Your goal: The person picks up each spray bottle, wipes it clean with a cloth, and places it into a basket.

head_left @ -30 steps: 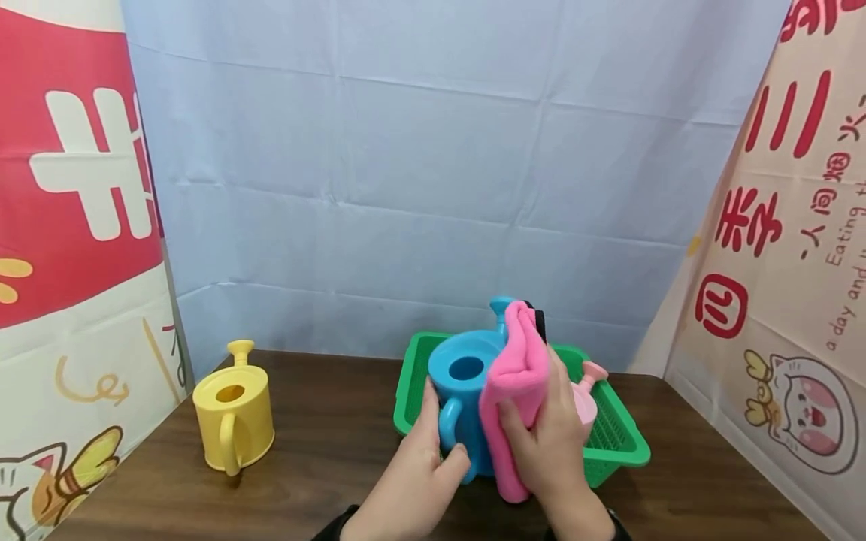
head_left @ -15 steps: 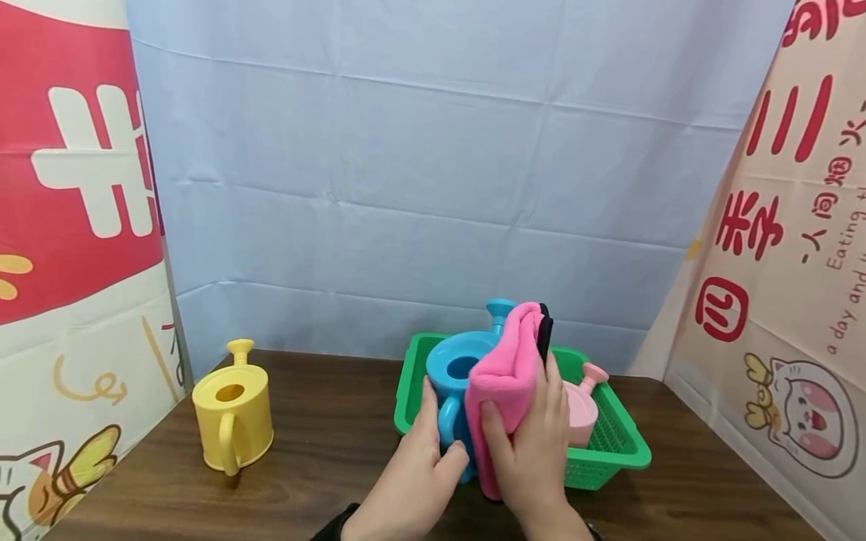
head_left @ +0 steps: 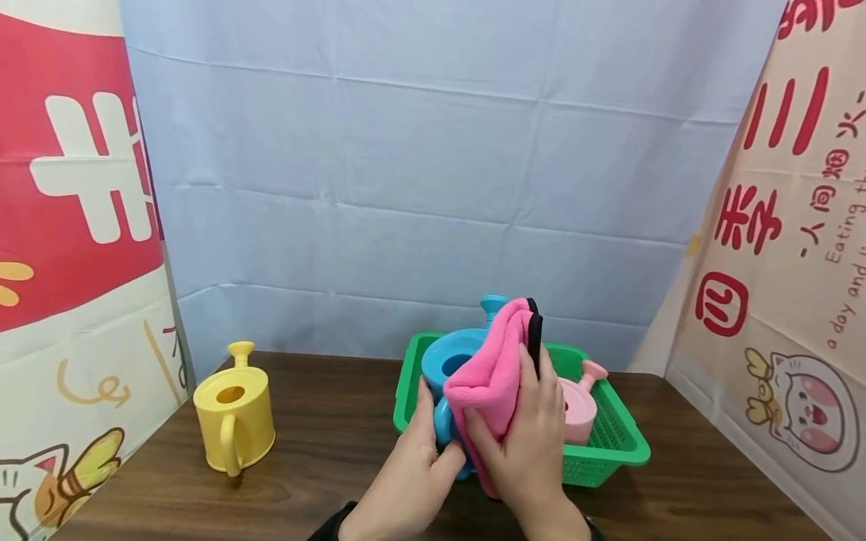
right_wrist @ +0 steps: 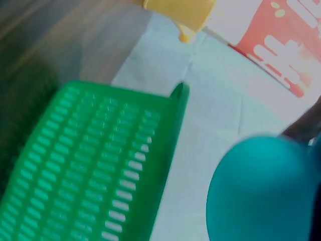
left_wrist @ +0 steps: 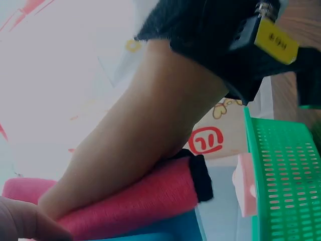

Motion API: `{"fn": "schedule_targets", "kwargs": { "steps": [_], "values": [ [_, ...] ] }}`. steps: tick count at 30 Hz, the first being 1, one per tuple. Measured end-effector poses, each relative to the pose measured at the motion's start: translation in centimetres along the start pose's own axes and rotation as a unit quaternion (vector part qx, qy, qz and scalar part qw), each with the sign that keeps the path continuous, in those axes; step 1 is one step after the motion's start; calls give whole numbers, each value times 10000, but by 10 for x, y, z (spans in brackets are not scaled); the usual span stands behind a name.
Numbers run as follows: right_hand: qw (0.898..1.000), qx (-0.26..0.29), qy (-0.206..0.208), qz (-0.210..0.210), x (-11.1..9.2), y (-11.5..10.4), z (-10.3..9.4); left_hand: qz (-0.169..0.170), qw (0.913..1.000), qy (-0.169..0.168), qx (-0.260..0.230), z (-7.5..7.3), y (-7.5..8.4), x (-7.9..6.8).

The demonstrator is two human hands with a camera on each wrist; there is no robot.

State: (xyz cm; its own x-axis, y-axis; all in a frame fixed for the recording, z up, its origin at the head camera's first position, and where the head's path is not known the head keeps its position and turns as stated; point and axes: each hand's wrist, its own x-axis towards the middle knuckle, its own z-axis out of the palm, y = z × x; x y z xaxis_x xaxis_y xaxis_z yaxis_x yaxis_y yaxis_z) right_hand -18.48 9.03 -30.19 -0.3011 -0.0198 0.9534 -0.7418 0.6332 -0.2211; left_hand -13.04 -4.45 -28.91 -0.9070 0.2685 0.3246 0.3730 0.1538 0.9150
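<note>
Two hands met at a blue watering can (head_left: 436, 355), one bracing it, one pressing cloth to it.
The left hand (head_left: 411, 472) gripped the can's left side by its handle, apparently to steady it against the push from the right. The right hand (head_left: 537, 445) held a folded, black-edged pink cloth (head_left: 492, 370), probably folded for a thick pad, against the can's right side. The can was at the near side of a green basket (head_left: 625, 456); whether its base touched the worktop (head_left: 331, 421) could not be told. A pink watering can (head_left: 579, 415) sat inside the basket, on the right. A yellow watering can (head_left: 249, 428) stood upright at left, well apart, which presumably gave the hands room.
</note>
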Motion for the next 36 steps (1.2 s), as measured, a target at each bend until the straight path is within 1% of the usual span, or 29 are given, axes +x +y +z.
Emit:
{"fn": "schedule_targets", "kwargs": {
  "steps": [3, 5, 7, 10, 12, 13, 16, 18, 20, 22, 24, 26, 29, 32, 34, 36],
  "values": [
    [9975, 608, -176, 303, 6, 6, -8, -165, 9998, -115, 51, 0, 2, -2],
    [9915, 1136, -284, 572, 10, 10, -12, -299, 9994, -153, 106, 1, 4, -3],
    [9826, 1538, -417, 950, 12, 13, -16, -347, 9991, -204, 130, 1, 5, -4],
    [9723, 1840, -523, 1345, 14, 15, -18, -400, 9987, -221, 206, 1, 7, -5],
    [9706, 1768, -600, 1517, 12, 13, -18, -382, 9988, -218, 227, 0, 7, -5],
    [9715, 1702, -621, 1526, 10, 12, -17, -405, 9987, -192, 229, 0, 8, -5],
    [9780, 1419, -642, 1385, 7, 7, -14, -464, 9987, -82, 218, -1, 7, -5],
    [9855, 1088, -619, 1145, 4, 3, -10, -425, 9989, -19, 179, -3, 7, -5],
    [9934, 665, -559, 747, 2, -3, -6, -316, 9993, 76, 174, -4, 6, -4],
    [9987, 238, -400, 216, 0, -8, -1, -102, 9997, 177, 142, -5, 6, -3],
    [9993, -132, -259, -252, -3, -12, 3, 111, 9994, 302, 148, -6, 5, -2],
    [9977, -341, -138, -571, -4, -14, 6, 267, 9989, 369, 121, -6, 4, 0],
    [9971, -457, -121, -595, -5, -13, 6, 299, 9989, 353, 109, -6, 3, 1],
    [9983, -315, -48, -494, -3, -11, 3, 259, 9993, 251, 104, -5, 3, -1],
    [9994, -77, -5, -338, 1, -8, -1, 210, 9995, 190, 160, -3, 4, -2],
    [9991, 389, -9, -166, 5, -4, -6, 163, 9995, 118, 246, -2, 6, -4]
  ]
}}
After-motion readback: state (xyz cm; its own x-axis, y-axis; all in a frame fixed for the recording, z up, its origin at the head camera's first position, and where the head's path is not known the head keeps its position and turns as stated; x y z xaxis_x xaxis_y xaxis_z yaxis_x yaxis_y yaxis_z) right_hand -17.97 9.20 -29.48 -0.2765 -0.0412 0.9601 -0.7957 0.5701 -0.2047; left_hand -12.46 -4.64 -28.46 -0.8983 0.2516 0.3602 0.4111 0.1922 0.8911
